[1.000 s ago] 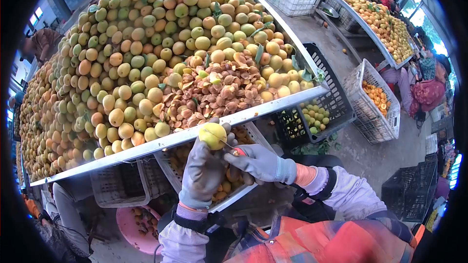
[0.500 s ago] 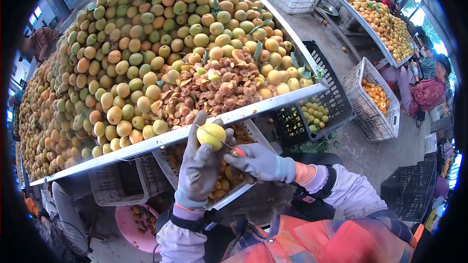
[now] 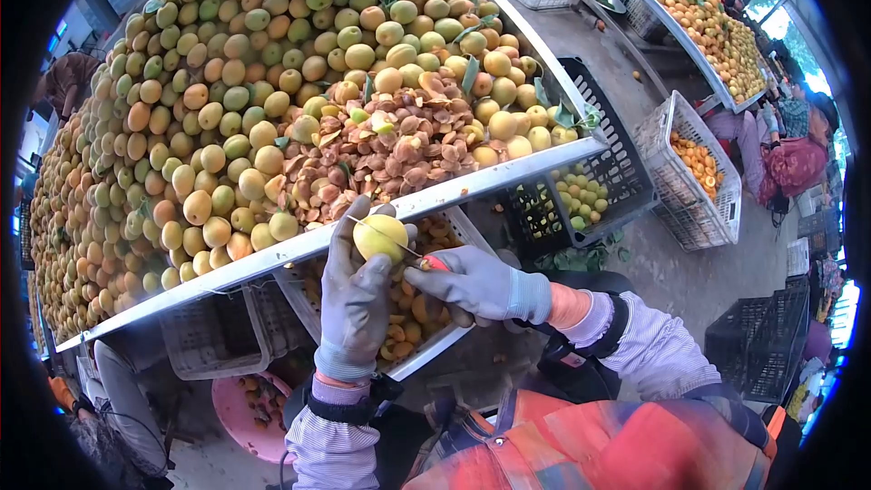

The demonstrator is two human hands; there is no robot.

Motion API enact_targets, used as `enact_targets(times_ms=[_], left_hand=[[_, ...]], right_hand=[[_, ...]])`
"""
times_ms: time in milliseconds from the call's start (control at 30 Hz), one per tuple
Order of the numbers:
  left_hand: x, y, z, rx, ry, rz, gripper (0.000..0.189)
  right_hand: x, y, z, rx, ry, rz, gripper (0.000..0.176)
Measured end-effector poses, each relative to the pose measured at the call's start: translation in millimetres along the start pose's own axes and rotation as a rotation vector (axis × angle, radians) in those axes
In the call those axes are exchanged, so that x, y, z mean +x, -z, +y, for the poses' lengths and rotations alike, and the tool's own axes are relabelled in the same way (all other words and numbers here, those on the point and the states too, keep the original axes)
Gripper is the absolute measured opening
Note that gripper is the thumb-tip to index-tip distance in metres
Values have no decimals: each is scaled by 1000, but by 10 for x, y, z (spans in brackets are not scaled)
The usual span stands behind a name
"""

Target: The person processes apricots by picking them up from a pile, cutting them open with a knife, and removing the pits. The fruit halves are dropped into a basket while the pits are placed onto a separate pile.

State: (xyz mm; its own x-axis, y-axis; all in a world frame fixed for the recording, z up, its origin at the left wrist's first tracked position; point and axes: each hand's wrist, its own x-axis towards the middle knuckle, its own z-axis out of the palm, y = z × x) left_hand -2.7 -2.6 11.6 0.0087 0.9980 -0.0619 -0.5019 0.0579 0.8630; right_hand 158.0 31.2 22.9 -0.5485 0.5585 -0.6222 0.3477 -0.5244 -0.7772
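Observation:
A yellow-green apricot (image 3: 380, 238) rests in the gloved fingers of my left hand (image 3: 352, 304), just in front of the table's metal edge. My right hand (image 3: 481, 283), in a grey glove too, is closed round the red handle of a small thin-bladed knife (image 3: 433, 263). Its blade meets the apricot from the right, and a thin tip shows past the fruit's upper left side. Under both hands, a crate (image 3: 479, 240) of cut apricot halves is partly hidden. Beyond the edge lies a heap of brown apricot pits (image 3: 390, 154).
Whole apricots (image 3: 218, 109) cover the big metal-edged table. A black crate (image 3: 626, 191) with green fruit stands at its right corner, near a white crate (image 3: 680, 191) of orange halves. A pink basin (image 3: 249, 436) sits on the floor at left. People work around another table at right.
The view has shifted a little, so the table sits higher and further left. Both hands keep their hold on the apricot and knife, and the blade's tip juts further past the fruit's left side.

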Motion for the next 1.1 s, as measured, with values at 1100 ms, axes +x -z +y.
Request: enact_targets(times_ms=[1100], left_hand=[[-9, 94, -286, -69, 145, 61, 59]], right_hand=[[205, -237, 328, 90, 236, 39, 39]])
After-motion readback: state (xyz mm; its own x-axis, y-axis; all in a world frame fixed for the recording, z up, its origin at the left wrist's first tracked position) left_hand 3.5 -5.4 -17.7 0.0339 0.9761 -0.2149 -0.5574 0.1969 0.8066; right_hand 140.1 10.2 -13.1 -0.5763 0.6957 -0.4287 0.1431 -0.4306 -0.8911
